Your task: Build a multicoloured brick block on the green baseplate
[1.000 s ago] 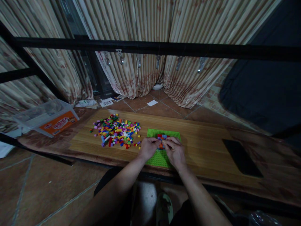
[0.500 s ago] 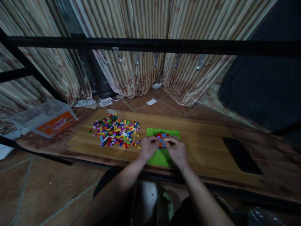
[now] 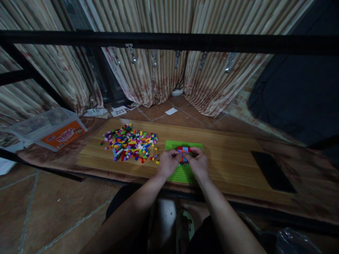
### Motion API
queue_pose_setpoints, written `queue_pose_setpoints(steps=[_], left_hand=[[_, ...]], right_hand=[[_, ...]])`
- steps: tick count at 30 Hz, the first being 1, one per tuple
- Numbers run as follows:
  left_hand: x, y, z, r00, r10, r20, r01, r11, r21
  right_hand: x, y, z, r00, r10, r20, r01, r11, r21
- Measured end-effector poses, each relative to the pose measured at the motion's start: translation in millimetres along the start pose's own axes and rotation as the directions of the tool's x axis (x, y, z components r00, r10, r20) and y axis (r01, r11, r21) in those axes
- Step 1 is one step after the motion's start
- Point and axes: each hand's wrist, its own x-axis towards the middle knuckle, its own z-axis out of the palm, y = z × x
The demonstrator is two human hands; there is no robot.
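A green baseplate (image 3: 182, 173) lies on the wooden board in front of me. A small cluster of red, orange and blue bricks (image 3: 183, 151) sits on its far half. My left hand (image 3: 168, 163) and my right hand (image 3: 198, 163) rest on the plate on either side of that cluster, fingertips curled in and pinching at the bricks. What exactly each fingertip grips is too small to make out. A pile of loose coloured bricks (image 3: 131, 142) is spread on the board to the left of the plate.
A clear plastic box with an orange label (image 3: 51, 127) stands at the far left. A black flat slab (image 3: 272, 171) lies on the board at the right. A black metal bar (image 3: 169, 40) crosses overhead. Striped curtains hang behind, over a tiled floor.
Both hands have shifted slightly farther up the plate, closing in on the brick cluster. The view has tilted a little downward.
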Motion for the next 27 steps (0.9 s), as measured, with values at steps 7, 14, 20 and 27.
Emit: queue_pose_setpoints(steps=[7,14,20,27], left_hand=[[-1.2,-4.5,-0.7,0.999,0.051,0.017,-0.051,0.999,0.011],[-8.5,-6.9,-29.9,0.994,0.093,-0.057,-0.091,0.995,0.039],[-6.8,-21.1,-83.7,0.978,0.026,-0.207,-0.013,0.998,0.065],[-10.6,-29.4,-105.3,0.989,-0.018,-0.143,0.068,0.934,0.351]], right_hand=[[1.8,0.4,5.5,0.999,0.037,-0.027,-0.036,0.999,0.008],[2.2,6.2,7.6,0.994,0.106,0.013,-0.107,0.987,0.119],[1.8,3.1,-2.7,0.982,0.187,-0.013,-0.176,0.943,0.283],[5.6,-0.9,-12.9,0.969,0.247,-0.027,-0.228,0.925,0.304]])
